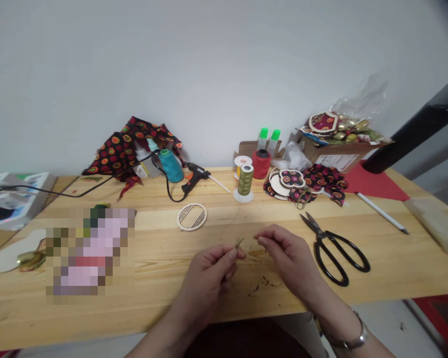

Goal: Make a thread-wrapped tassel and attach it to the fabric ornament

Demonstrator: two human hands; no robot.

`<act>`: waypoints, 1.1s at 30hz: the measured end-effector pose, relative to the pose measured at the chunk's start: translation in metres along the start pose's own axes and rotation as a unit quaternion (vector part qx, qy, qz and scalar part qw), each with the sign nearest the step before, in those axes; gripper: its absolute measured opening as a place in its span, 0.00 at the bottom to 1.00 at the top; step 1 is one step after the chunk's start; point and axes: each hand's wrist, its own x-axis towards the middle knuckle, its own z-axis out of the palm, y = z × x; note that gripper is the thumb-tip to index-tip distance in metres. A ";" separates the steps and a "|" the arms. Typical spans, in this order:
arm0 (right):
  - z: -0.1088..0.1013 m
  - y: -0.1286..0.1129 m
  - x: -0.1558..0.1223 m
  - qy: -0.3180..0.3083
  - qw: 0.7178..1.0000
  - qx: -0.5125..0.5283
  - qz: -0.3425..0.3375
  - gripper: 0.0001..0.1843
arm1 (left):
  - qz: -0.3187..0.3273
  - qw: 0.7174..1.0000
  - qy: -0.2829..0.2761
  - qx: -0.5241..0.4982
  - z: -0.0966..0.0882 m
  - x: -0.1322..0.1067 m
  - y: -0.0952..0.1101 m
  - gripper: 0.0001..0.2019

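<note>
Starting at the far left of our surface, there's some white plastic stuff by the edge, then a flat pale piece with a shiny gold bit on it. Next to that is a pixelated patch, so no clue what's under there. Patterned cloth sits bunched against the wall, with a teal spool leaning in front of it and a black glue gun just beside. Nearer to us, a wooden oval with cut-out lattice lies flat.

Our left hand comes next, pinching a little wisp of greenish thread between thumb and fingers, just above the surface. Behind it stand an olive spool and a red spool. Dark scraps are scattered between our hands. The right hand has thumb and finger drawn together at the tips, near the wisp, but we honestly can't tell if there's any thread in there. Past it, patterned pieces are heaped up, then black-handled scissors lie with blades slightly apart, and a white pen is over at the right.
</note>
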 end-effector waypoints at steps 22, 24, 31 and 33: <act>0.012 -0.013 -0.004 -0.057 0.974 0.196 0.096 0.04 | 0.019 1.000 -0.002 -0.019 -0.002 -0.002 -0.005 0.11; 0.009 -0.014 -0.007 -0.085 0.978 0.184 0.053 0.03 | 0.030 1.000 0.010 -0.003 -0.002 -0.002 -0.005 0.12; 0.011 -0.018 -0.005 -0.064 0.983 0.171 0.022 0.04 | 0.039 0.999 0.005 0.023 0.003 -0.005 -0.004 0.11; 0.012 -0.016 -0.004 -0.052 0.983 0.170 0.037 0.06 | 0.043 0.999 -0.002 0.026 0.004 -0.006 -0.003 0.11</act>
